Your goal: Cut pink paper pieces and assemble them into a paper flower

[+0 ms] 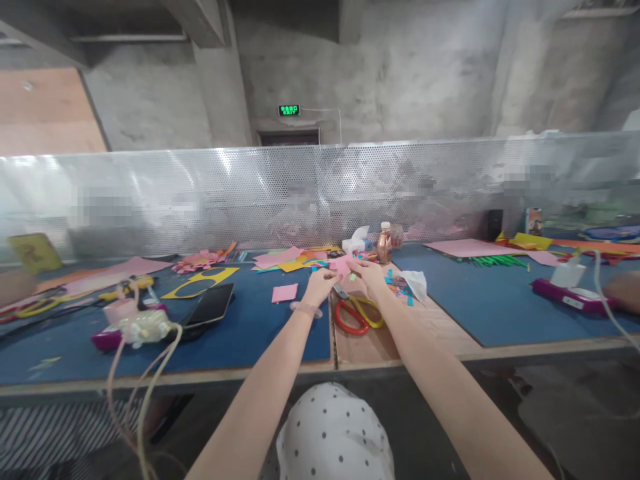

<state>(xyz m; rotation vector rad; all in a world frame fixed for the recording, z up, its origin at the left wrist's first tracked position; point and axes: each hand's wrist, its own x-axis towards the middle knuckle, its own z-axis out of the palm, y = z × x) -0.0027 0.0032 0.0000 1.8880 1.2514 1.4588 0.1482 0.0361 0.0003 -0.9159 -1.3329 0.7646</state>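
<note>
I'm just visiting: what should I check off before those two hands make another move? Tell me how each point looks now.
1. Pink paper at the fingertips of both the left hand and the right hand: ok.
2. Grip on that paper firm: cannot tell; the fingertips are too small.
3. Red and yellow scissor handles out of the fingers: ok, they lie on the table between the forearms.
4. Area beside the right hand free of scraps: not ok, coloured scraps lie there.
5. Bottle upright and capped: ok.
6. Black phone apart from the hands: ok, it lies off to the left.
</note>
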